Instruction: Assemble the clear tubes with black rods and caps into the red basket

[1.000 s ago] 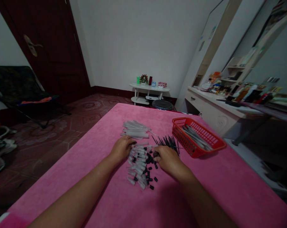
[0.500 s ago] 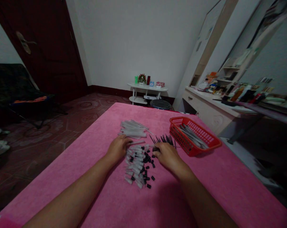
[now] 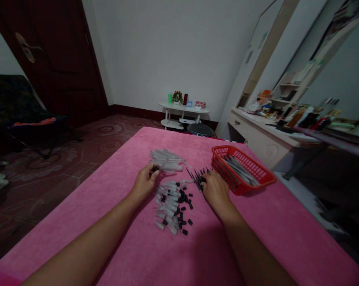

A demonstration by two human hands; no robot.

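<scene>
My left hand is closed, thumb and fingers pinching a slim grey pen barrel that points up and right over a pile of similar grey pen barrels. My right hand has its fingers bent together at the thin black pen refills; how many it grips is hidden. Between the hands lie whitish translucent tapered pen parts, mixed with small black caps on their right side.
A red plastic basket holding grey pens stands right of my right hand. Everything lies on a pink cloth. Beyond are a small white table, a black round stool, a dresser and a folding chair.
My right hand has moved right, from the black caps to the refills. My left hand has lifted slightly away, and its barrel now tilts upward instead of lying nearly level.
</scene>
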